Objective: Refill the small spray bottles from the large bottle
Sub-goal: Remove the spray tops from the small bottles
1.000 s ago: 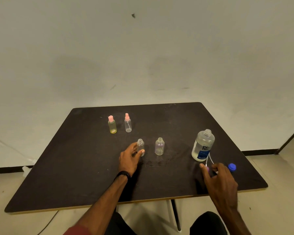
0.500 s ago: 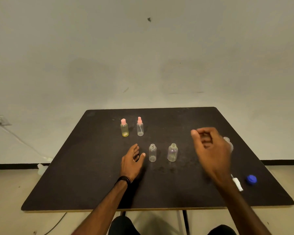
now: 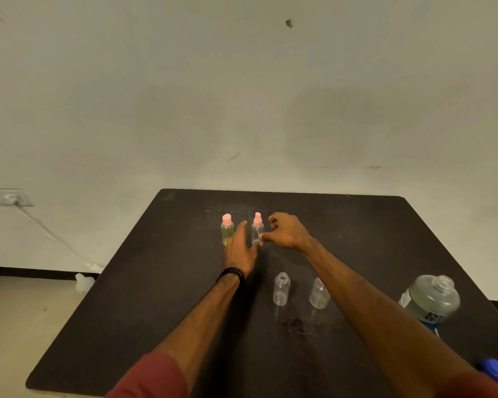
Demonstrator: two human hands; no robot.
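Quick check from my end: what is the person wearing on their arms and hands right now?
Both hands are bare, no gloves. The left hand has a dark, multi-strand band at the wrist. Both forearms are uncovered; dark red sleeves show near the picture's bottom edge. The right hand and wrist carry nothing visible.

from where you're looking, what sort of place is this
Probably a plain indoor room set up for a tabletop task, not a kitchen or shop: a bare pale wall, a lone dark table holding only bottles, and a wall socket with a trailing cable.
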